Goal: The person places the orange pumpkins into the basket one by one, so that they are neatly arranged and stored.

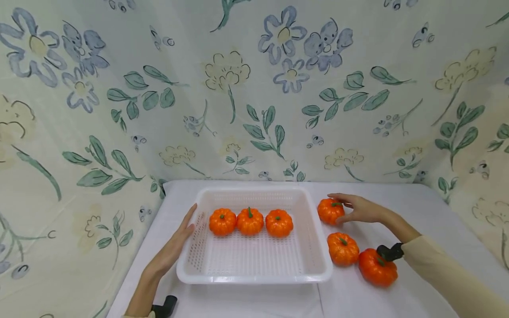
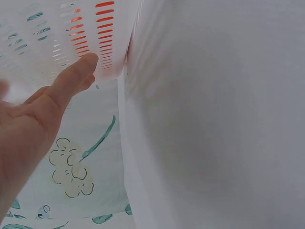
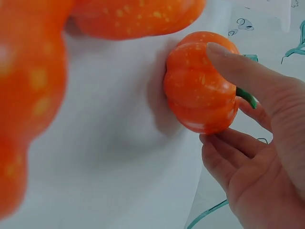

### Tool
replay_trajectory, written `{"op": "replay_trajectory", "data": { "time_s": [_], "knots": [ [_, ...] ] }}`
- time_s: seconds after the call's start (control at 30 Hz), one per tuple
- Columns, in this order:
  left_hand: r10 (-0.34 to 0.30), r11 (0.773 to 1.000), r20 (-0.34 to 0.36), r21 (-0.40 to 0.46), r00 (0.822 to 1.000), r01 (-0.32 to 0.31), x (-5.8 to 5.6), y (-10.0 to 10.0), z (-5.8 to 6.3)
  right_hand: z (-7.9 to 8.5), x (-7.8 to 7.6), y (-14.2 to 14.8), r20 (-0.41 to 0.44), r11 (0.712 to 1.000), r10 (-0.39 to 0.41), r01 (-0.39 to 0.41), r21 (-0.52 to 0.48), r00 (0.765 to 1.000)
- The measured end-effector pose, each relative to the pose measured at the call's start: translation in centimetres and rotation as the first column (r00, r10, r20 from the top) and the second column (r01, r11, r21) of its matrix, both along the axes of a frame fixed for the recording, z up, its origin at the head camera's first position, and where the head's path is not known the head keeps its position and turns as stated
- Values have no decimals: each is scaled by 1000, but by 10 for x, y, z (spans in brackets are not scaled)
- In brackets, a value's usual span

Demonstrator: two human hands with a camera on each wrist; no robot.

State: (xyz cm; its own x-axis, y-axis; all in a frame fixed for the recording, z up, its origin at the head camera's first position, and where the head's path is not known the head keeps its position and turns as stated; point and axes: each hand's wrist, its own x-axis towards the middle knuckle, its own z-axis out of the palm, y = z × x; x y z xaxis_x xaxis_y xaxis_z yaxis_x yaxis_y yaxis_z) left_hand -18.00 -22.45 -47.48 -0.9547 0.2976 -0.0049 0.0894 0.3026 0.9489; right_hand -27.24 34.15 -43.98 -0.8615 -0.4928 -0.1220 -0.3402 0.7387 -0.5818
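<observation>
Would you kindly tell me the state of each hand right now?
Left hand: open, at the left of the basket.
Right hand: holding the rearmost pumpkin right of the basket.

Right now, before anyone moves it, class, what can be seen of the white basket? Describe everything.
The white slotted basket looks like plastic: rectangular, with rounded corners, a smooth rim, slotted walls and a perforated base. It sits upright on the white tablecloth. Three ribbed orange pumpkins rest in a row toward its far side; the nearer part of its base is bare. The left grip, fingers extended, appears to touch its left wall.
</observation>
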Motion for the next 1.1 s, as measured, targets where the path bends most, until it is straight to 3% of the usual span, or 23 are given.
{"op": "replay_trajectory", "data": {
  "time_s": [0.33, 0.6, 1.1],
  "knots": [
    [11, 1000, 15, -17, 1000, -11, 3, 0, 1, -4, -4, -7, 25, 1000, -18, 18, 7, 1000],
    [-6, 1000, 1, -1, 1000, 6, -1, 0, 1, -7, -7, -6, 14, 1000, -31, 31, 6, 999],
    [0, 1000, -1, -6, 1000, 0, -3, 0, 0, 21, -4, -4, -55, 998, -38, 35, -61, 998]
  ]
}}
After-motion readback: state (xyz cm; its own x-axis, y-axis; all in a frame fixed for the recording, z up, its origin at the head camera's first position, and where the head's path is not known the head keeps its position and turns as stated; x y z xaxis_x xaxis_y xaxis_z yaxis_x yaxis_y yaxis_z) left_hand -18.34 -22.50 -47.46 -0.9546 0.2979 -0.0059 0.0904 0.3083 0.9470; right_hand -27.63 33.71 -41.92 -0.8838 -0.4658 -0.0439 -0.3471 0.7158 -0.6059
